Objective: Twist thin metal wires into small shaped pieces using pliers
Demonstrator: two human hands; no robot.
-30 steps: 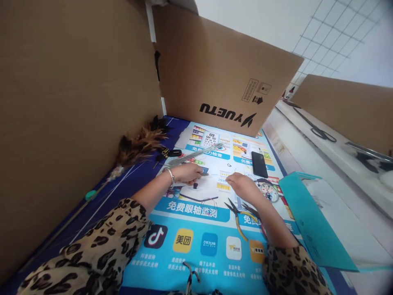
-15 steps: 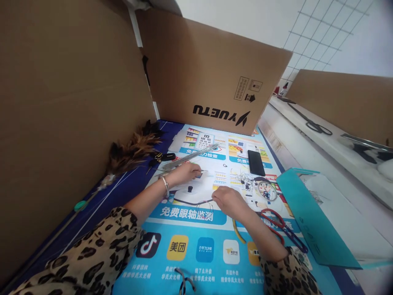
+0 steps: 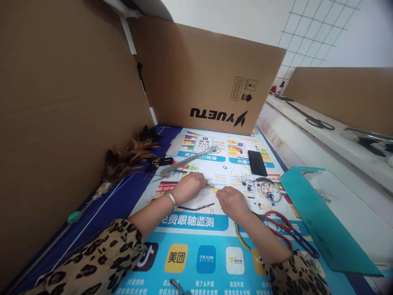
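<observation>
A thin tool point(image 3: 210, 185) extends sideways above the printed sheet point(image 3: 190, 237), tip pointing right. The left hand point(image 3: 189, 189), palm down, pinches it; the right hand point(image 3: 232, 203) curls inward, grip contents indeterminable.

1. Apparently a makeshift craft workspace.
2. Wire bundle point(image 3: 192, 159) mid-frame; red-handled tool point(image 3: 282, 217) lower right.
3. Printed sheet point(image 3: 190, 238) covering the work surface, cardboard panel point(image 3: 196, 69) standing upper centre.

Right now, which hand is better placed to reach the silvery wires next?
Probably left: the left hand lies close to the silvery wires, while the right hand is farther off. The left fingers pinch a slim item, though.
</observation>
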